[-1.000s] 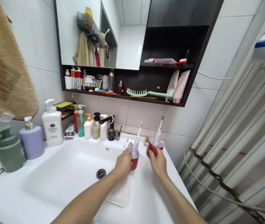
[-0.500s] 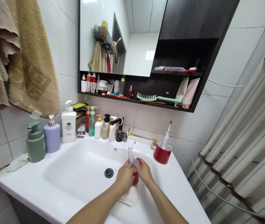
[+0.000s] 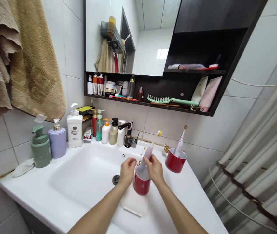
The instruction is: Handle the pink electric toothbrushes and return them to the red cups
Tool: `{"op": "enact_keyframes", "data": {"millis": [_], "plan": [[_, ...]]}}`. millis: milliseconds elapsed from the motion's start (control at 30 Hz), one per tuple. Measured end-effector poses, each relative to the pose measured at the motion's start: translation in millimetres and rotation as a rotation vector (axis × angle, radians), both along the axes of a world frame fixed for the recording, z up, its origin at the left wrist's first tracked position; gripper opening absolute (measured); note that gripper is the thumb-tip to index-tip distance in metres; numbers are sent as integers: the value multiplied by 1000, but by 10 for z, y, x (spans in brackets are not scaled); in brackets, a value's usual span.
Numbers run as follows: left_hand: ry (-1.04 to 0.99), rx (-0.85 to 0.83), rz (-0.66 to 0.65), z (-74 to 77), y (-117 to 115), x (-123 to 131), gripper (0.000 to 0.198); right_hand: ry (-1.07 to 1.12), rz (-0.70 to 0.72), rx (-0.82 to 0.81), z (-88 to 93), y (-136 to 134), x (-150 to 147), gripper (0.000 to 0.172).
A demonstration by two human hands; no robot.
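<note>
A red cup (image 3: 141,182) is held above a white folded cloth (image 3: 133,202) on the right rim of the sink (image 3: 84,172). My left hand (image 3: 126,170) grips the cup's left side. My right hand (image 3: 156,169) is closed around the pink electric toothbrush (image 3: 148,151) that leans out of the cup, its head tilted up to the right. A second red cup (image 3: 175,160) with another electric toothbrush (image 3: 180,144) stands at the back right corner of the counter.
Pump bottles line the left and back of the sink: green (image 3: 40,148), lilac (image 3: 57,140), white (image 3: 74,126). A black tap (image 3: 128,132) is at the back. Towels (image 3: 31,58) hang left. A dark shelf (image 3: 153,97) with a mirror is above; a striped curtain (image 3: 262,156) hangs right.
A second ago each hand was on a separate red cup; my right hand let go of the back cup and joined the left at the nearer cup, taking hold of its toothbrush and tilting it right.
</note>
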State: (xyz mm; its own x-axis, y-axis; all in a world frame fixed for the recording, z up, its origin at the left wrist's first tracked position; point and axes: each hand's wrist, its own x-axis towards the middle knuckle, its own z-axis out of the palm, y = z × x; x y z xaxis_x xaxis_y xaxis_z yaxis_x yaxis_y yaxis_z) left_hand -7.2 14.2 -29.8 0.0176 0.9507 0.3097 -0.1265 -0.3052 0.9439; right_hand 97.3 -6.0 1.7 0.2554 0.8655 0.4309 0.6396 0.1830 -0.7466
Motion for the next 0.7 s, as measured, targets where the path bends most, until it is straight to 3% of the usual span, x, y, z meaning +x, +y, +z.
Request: {"op": "enact_keyframes", "data": {"millis": [133,233,333,467,700], "plan": [[-298,-46,-87,333,-38,67,21,-45,-19,97,275,-270,11,29],[-388,-101,-262,456,-133,160,26,-178,11,30,228,-473,31,24],[-434,-266,-379,359,-166,221,24,-169,53,-119,18,-611,58,24],[-507,-458,-359,132,-68,194,15,45,238,-391,-221,-695,84,31],[-539,-461,-269,126,84,146,9,5,219,-401,-189,-700,53,25]]}}
